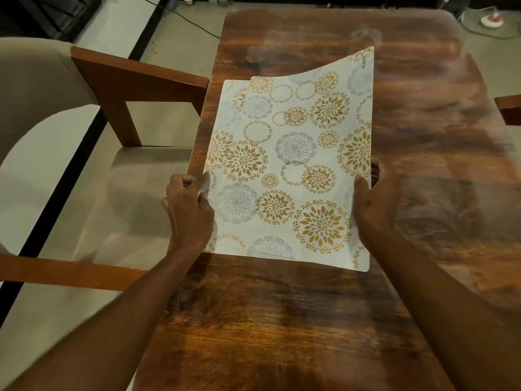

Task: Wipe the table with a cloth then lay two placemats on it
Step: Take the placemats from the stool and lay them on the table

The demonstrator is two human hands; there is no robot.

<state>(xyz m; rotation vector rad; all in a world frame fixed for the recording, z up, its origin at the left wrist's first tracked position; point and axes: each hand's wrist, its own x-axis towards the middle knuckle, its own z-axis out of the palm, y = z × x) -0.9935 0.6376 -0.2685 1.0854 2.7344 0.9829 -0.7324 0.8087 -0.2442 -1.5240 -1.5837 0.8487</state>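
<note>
Two white placemats printed with gold and grey flower circles lie stacked over the glossy brown wooden table (310,320). The upper placemat (304,153) is lifted, and its far right corner curls up off the table. The lower placemat (227,108) shows only as a strip along the left and far edges. My left hand (189,210) grips the left edge of the mats. My right hand (372,204) pinches the right edge of the upper mat, thumb on top. No cloth is in view.
A beige cushioned chair with wooden arms (135,80) stands at the table's left side. Another wooden chair arm (509,108) pokes in at the right edge. Cables and a white power strip (492,21) lie on the floor beyond the table.
</note>
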